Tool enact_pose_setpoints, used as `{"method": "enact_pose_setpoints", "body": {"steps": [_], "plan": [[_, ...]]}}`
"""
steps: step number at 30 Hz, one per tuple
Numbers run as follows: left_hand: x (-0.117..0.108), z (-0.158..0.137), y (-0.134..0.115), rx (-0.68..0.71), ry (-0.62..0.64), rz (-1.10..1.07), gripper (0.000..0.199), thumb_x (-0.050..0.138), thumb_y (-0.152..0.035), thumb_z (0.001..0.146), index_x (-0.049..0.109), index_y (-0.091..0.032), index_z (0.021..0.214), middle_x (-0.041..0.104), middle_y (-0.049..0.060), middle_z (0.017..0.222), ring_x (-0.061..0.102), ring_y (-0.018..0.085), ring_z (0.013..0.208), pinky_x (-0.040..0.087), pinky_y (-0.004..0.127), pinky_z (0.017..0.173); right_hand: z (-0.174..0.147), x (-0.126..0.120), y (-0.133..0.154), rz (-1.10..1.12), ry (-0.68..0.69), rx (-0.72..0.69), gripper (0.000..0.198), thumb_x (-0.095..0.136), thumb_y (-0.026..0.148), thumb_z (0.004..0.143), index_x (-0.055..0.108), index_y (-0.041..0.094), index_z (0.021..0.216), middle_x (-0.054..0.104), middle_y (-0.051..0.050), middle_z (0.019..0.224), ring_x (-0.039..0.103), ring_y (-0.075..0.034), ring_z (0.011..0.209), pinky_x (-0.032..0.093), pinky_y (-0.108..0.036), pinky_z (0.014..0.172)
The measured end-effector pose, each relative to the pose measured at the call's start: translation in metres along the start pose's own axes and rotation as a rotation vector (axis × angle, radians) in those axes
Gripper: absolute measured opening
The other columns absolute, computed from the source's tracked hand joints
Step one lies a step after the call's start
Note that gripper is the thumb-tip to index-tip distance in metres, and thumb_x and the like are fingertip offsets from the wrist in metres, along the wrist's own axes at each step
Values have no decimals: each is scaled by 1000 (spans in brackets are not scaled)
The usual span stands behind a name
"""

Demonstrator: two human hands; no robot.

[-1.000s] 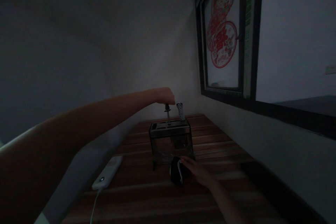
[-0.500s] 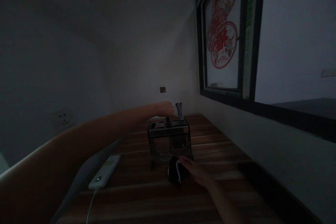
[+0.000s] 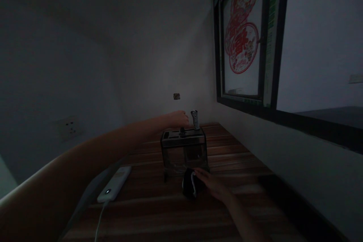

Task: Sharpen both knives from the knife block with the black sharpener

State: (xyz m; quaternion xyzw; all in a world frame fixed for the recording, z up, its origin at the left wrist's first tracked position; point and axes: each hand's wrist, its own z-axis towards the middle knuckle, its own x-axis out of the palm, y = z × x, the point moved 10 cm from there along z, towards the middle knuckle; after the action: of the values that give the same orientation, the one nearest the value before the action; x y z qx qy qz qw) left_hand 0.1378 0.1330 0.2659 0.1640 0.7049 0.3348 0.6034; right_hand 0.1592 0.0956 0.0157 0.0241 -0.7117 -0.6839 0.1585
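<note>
A clear box with a dark frame [image 3: 183,143] stands on the wooden table, with a small dark knob [image 3: 182,131] on its top. Just above that top, my left hand [image 3: 179,118] is closed with the fingers curled; whatever it may hold is hidden. A silvery upright cylinder [image 3: 195,120] rises at the box's back right, close to my left knuckles. In front of the box lies a black pouch-like thing with a white edge [image 3: 188,184]. My right hand [image 3: 208,179] grips its right side, fingers at the white edge.
A white power strip [image 3: 115,184] with a cable lies at the table's left. A wall socket [image 3: 69,126] is on the left wall. To the right, a dark-framed window [image 3: 244,100] with red decorations sits above the striped wooden table [image 3: 224,147].
The view has shifted slightly. My left hand sits a little higher off the knob, which shows more plainly now. My right hand stays at the black pouch-like thing.
</note>
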Motion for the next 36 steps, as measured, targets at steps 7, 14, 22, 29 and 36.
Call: {"method": "enact_pose_setpoints", "body": {"steps": [7, 14, 22, 29, 36], "plan": [[8, 0, -2, 42, -8, 83, 21, 52, -8, 73, 59, -25, 82, 65, 1, 69, 55, 14, 67, 29, 26, 63, -3, 6, 6, 15, 46, -27, 44, 62, 51, 64, 61, 23, 97, 60, -2, 104, 48, -21, 106, 30, -35, 94], [10, 0, -6, 64, 3, 145, 18, 52, -10, 74, 59, -24, 83, 65, 2, 70, 55, 14, 69, 30, 27, 64, -4, 5, 7, 20, 20, -19, 45, 63, 52, 62, 62, 22, 95, 61, -2, 102, 49, -21, 103, 32, -33, 91], [7, -5, -11, 63, 22, 130, 22, 54, -7, 70, 59, -23, 85, 65, 3, 82, 56, 15, 82, 30, 29, 78, -1, 1, 3, 0, -6, -11, 49, 64, 54, 59, 62, 22, 96, 61, -3, 105, 48, -22, 107, 32, -34, 92], [-54, -22, -13, -2, -134, -151, 38, 57, -15, 71, 51, -25, 107, 57, 4, 110, 50, 16, 100, 29, 29, 87, 0, 5, -2, 83, 56, 28, 52, 55, 59, 65, 60, 22, 101, 59, -4, 110, 48, -22, 108, 33, -37, 92], [-89, -65, -72, -147, -306, -716, 24, 43, -25, 84, 54, -21, 105, 60, 3, 101, 54, 13, 92, 37, 23, 81, -3, 16, 0, 66, 153, 62, 43, 57, 44, 68, 56, 25, 106, 60, -2, 105, 53, -22, 97, 41, -37, 80]]}}
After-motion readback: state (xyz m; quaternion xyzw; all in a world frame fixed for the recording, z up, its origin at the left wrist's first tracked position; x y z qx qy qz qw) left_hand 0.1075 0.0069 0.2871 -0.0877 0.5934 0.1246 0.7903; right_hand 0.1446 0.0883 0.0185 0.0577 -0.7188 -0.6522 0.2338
